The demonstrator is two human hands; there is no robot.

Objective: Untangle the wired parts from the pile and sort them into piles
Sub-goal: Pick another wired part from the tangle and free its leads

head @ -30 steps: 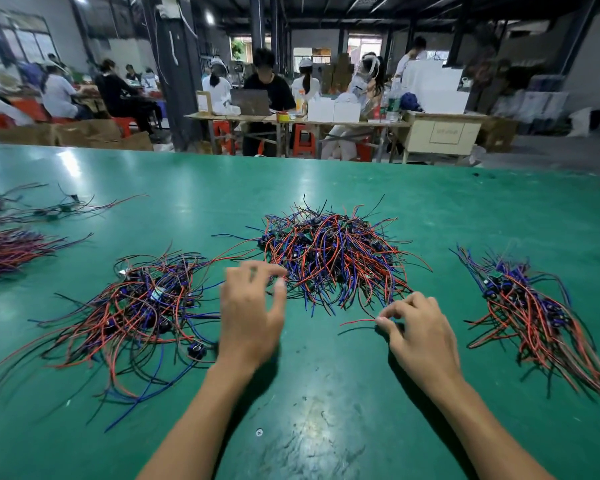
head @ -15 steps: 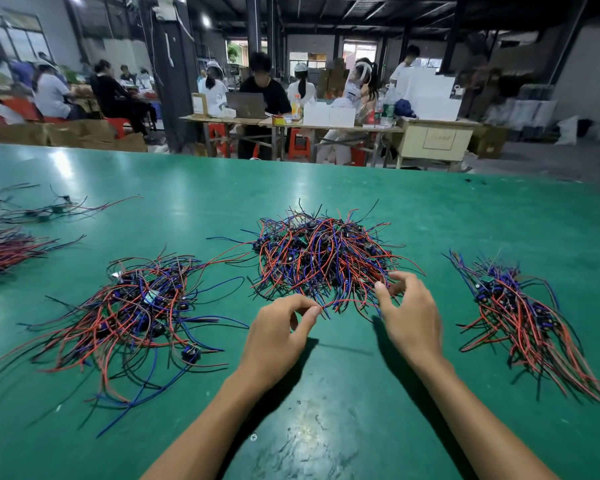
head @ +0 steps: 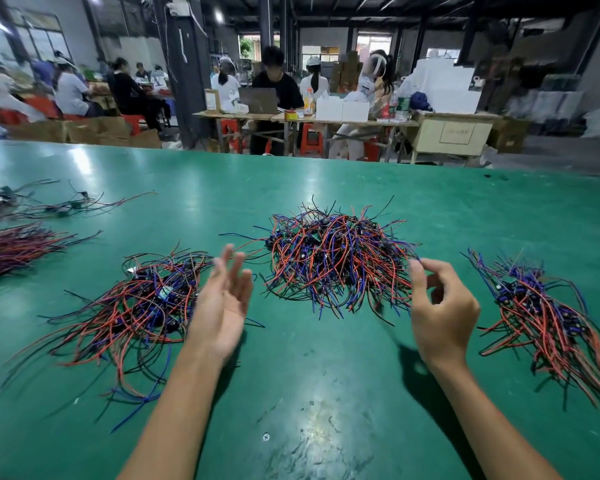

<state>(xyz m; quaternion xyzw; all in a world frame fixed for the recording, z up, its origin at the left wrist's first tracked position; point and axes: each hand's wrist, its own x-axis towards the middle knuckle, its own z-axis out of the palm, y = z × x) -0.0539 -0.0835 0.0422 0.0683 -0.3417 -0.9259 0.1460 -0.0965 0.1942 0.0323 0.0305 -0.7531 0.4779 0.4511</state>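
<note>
Toward the bench's left edge, the loose sorted pile [head: 132,310] could snag the left hand [head: 222,303], whose fingers are spread, holding nothing. At mid-bench, the right hand [head: 440,310] pinches a wire of the tangled pile [head: 336,258]; pulling may drag neighbours.

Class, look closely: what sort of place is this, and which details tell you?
Probably a factory assembly hall: heaps of wired parts on a long green workbench, workers at tables behind, stacked boxes.
</note>
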